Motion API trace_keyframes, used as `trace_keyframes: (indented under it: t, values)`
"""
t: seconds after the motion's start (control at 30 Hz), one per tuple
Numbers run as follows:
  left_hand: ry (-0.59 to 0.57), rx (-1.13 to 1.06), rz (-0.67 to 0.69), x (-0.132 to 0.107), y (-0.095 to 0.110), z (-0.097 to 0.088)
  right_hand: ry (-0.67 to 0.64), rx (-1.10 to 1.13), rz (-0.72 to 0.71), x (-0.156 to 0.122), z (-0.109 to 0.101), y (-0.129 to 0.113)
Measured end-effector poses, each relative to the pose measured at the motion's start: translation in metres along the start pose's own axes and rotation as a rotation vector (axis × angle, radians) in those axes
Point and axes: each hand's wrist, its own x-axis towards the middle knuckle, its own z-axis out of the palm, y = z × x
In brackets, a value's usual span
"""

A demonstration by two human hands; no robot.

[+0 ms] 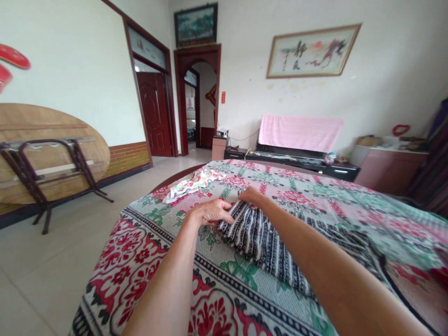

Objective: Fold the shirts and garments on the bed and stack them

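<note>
Black-and-white striped knit [259,238] lies on the flowered cloth [138,252] before you, one end between your hands. Your right hand [251,197] curls over that end's far corner, apparently gripping it; your left hand [213,212] has thumb and fingertips at the near edge, but I cannot tell whether they pinch. Straightening seems partway: stripes there line up, while the crumpled printed fabric [196,184] beyond lies untouched.

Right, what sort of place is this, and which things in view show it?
Probably a home's living room: a pink cloth is draped above a low black cabinet, a framed calligraphy painting hangs higher up, and a round folding table is tipped up on its side.
</note>
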Motion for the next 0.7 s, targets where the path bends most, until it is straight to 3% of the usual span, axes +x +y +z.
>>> trace_keyframes:
  t: [0.17,0.33,0.43,0.7]
  values:
    - [-0.019,-0.038,0.104,0.001,0.019,0.012,-0.010,0.308,0.086,-0.017,-0.039,0.011]
    - [-0.082,-0.015,0.262,0.003,0.045,0.040,0.089,0.653,0.155,-0.049,-0.067,0.027]
    - [-0.049,0.055,0.278,0.006,0.056,0.059,0.114,0.797,0.167,-0.067,-0.079,0.039]
    - [0.038,0.209,0.257,0.029,0.051,0.109,0.168,0.903,0.232,-0.106,-0.096,0.081]
